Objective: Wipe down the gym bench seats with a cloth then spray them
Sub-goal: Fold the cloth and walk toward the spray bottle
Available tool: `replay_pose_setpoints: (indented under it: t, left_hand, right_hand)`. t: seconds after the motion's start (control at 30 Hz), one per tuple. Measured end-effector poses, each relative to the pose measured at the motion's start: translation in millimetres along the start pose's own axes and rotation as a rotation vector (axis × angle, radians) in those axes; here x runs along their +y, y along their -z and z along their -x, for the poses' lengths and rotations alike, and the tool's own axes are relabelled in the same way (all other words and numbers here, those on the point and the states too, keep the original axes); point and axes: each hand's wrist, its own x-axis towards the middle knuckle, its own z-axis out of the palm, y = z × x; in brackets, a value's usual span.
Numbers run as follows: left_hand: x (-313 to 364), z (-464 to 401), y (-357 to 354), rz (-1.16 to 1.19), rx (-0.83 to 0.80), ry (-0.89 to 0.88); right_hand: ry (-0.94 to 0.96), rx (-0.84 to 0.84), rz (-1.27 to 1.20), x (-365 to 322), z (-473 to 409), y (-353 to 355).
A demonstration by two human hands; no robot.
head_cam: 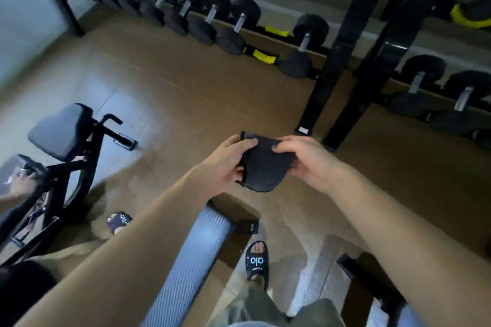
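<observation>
A single wide-angle camera sits on the person's head and looks forward and steeply down. Both forearms reach in from the bottom edge, close to the lens. Directly beneath it lies the grey textured padded bench seat [191,260] on the brown floor [186,74]. Farther off, along the top, runs the black rack of round dumbbells [212,16], blurred and bent by the lens.

Bench pad [191,268] cut by bottom edge, forearm overlapping; dumbbell rack [186,8] blurred.
</observation>
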Motion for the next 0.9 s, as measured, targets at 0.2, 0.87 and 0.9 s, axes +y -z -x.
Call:
replay_pose_setpoints:
  t: [0.2,0.87,0.9]
  left_hand:
    - [59,-33,33,-0.010,0.025,-0.040]
    - [251,-186,163,0.264,0.516,-0.156]
    - [259,-196,180,0.295,0.536,-0.159]
  right_hand:
    - [0.009,-0.037,0.124,-65,-50,-32]
    - [0.091,-0.481,0.660,-294,-310,-196]
    - [0.110,-0.486,0.693,-304,-323,-215]
